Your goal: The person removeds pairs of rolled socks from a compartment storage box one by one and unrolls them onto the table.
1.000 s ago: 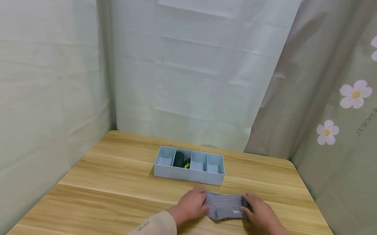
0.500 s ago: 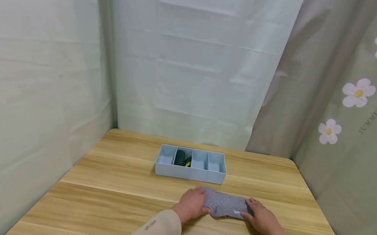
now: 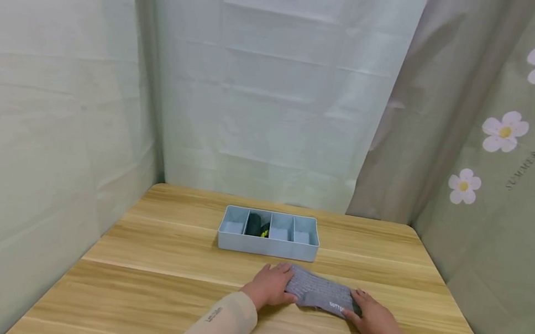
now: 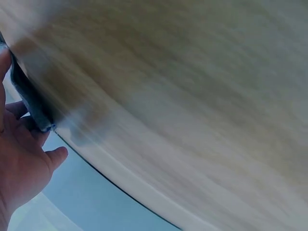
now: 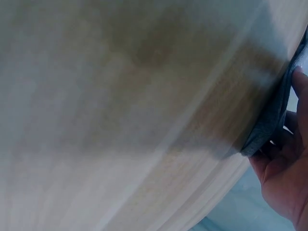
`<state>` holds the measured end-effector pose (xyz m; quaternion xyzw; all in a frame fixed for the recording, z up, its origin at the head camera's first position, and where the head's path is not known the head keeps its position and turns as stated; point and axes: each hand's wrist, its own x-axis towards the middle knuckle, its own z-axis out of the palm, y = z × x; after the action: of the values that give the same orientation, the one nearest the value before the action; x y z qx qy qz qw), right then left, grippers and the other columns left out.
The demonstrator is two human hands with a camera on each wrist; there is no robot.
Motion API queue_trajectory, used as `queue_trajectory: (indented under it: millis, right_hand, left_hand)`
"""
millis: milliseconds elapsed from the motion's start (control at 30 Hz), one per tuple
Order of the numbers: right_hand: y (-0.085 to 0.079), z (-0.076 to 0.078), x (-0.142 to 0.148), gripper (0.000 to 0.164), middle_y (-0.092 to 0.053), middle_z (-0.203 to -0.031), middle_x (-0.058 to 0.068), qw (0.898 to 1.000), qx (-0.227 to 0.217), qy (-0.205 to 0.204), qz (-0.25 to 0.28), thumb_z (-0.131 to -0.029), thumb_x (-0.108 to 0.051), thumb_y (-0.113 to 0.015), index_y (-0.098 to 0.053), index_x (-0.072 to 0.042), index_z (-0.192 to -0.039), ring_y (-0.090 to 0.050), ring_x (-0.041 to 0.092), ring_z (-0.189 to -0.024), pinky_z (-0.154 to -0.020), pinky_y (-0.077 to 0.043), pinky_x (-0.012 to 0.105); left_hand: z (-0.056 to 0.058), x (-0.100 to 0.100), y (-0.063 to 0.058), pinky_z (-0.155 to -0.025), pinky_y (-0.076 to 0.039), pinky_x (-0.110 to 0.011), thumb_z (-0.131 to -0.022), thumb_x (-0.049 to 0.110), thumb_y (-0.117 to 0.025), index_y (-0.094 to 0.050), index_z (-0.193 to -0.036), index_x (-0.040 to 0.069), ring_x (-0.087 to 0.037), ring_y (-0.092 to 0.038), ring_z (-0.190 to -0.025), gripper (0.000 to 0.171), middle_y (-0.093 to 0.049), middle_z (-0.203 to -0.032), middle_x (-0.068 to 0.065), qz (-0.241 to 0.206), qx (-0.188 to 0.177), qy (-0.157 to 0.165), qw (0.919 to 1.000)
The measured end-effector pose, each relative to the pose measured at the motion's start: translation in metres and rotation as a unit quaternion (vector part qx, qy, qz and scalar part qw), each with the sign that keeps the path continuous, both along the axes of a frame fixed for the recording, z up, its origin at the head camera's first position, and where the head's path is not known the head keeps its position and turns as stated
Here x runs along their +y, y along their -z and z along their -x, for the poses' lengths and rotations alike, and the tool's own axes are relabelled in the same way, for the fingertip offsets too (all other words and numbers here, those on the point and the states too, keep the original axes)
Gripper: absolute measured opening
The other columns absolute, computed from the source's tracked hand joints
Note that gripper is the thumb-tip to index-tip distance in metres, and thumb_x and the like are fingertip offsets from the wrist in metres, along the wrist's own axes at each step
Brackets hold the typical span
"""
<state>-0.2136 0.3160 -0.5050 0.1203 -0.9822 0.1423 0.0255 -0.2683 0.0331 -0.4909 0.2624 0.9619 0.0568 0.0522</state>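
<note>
Just beyond the gray sock (image 3: 318, 291) stands a blue four-compartment box (image 3: 267, 247)

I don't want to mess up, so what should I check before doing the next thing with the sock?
1. Left hand holding one end of the sock: ok.
2. Right hand holding the other end: ok.
3. Sock small enough for one part of the box: not ok, it is stretched out between the hands.
4. Room in the box: ok, dark stuff shows in just one of its four parts.
5. Just one sock, or two stacked: cannot tell.
</note>
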Motion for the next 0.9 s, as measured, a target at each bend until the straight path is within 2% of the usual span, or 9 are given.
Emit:
queue_trajectory:
  millis: [200,433,533,600,700,800,900]
  right_hand:
    - [-0.005,-0.006,-0.004,0.063,-0.056,-0.133,0.029,1.0,0.001,0.013,-0.017,-0.091,-0.04,-0.07,-0.059,0.007,-0.131,-0.054,0.046,-0.121,-0.098,-0.043,0.058]
    - [-0.017,-0.002,-0.005,0.057,-0.066,-0.117,0.025,0.999,-0.008,0.018,-0.026,-0.087,-0.041,-0.074,-0.067,0.005,-0.12,-0.064,0.043,-0.104,-0.089,-0.05,0.056]
    - [-0.021,0.002,-0.006,0.055,-0.065,-0.12,0.025,1.0,-0.006,0.012,-0.018,-0.087,-0.04,-0.073,-0.068,0.003,-0.12,-0.064,0.043,-0.106,-0.088,-0.05,0.057]
    - [-0.021,0.005,-0.006,0.054,-0.062,-0.126,0.025,1.0,0.0,-0.014,-0.004,-0.089,-0.038,-0.073,-0.066,0.003,-0.123,-0.062,0.043,-0.111,-0.091,-0.048,0.057]
    - [-0.018,0.008,-0.006,0.054,-0.059,-0.131,0.025,0.996,0.006,-0.082,0.023,-0.089,-0.033,-0.074,-0.064,0.004,-0.127,-0.06,0.043,-0.114,-0.094,-0.047,0.057]
    - [-0.013,0.009,-0.006,0.054,-0.058,-0.132,0.026,0.99,0.001,-0.135,0.032,-0.09,-0.032,-0.073,-0.063,0.006,-0.127,-0.059,0.044,-0.115,-0.095,-0.046,0.057]
    - [-0.01,0.007,-0.007,0.054,-0.057,-0.133,0.027,0.989,-0.003,-0.144,0.031,-0.091,-0.033,-0.071,-0.063,0.007,-0.126,-0.058,0.045,-0.117,-0.095,-0.045,0.057]
  left_hand:
    - [0.002,0.005,-0.001,-0.115,-0.027,-0.05,-0.092,0.044,-0.063,-0.05,-0.145,0.009,-0.022,-0.035,-0.143,0.065,-0.042,-0.153,-0.006,-0.01,0.005,0.003,0.9999]
    - [-0.001,0.016,0.004,-0.115,-0.028,-0.051,-0.093,0.028,-0.065,-0.056,-0.14,0.009,-0.026,-0.033,-0.144,0.051,-0.043,-0.152,-0.01,-0.017,0.041,0.002,0.999]
    - [-0.006,0.022,0.003,-0.114,-0.03,-0.048,-0.092,0.02,-0.066,-0.059,-0.136,0.008,-0.026,-0.036,-0.142,0.047,-0.045,-0.15,-0.01,-0.022,0.064,-0.004,0.9977]
    - [-0.009,0.027,0.002,-0.112,-0.034,-0.044,-0.092,0.018,-0.065,-0.064,-0.129,0.006,-0.025,-0.041,-0.139,0.039,-0.05,-0.145,-0.009,-0.032,0.085,-0.009,0.9958]
    - [-0.014,0.034,0.003,-0.106,-0.041,-0.041,-0.094,0.027,-0.065,-0.069,-0.118,0.005,-0.025,-0.05,-0.129,0.032,-0.059,-0.133,-0.008,-0.043,0.112,-0.019,0.9926]
    - [-0.019,0.039,0.004,-0.103,-0.043,-0.042,-0.096,0.047,-0.061,-0.069,-0.117,0.004,-0.025,-0.054,-0.123,0.049,-0.062,-0.129,-0.01,-0.038,0.106,-0.039,0.9929]
    - [-0.023,0.041,0.005,-0.106,-0.04,-0.046,-0.092,0.063,-0.057,-0.064,-0.128,0.004,-0.027,-0.051,-0.128,0.069,-0.057,-0.138,-0.013,-0.016,0.083,-0.06,0.9946]
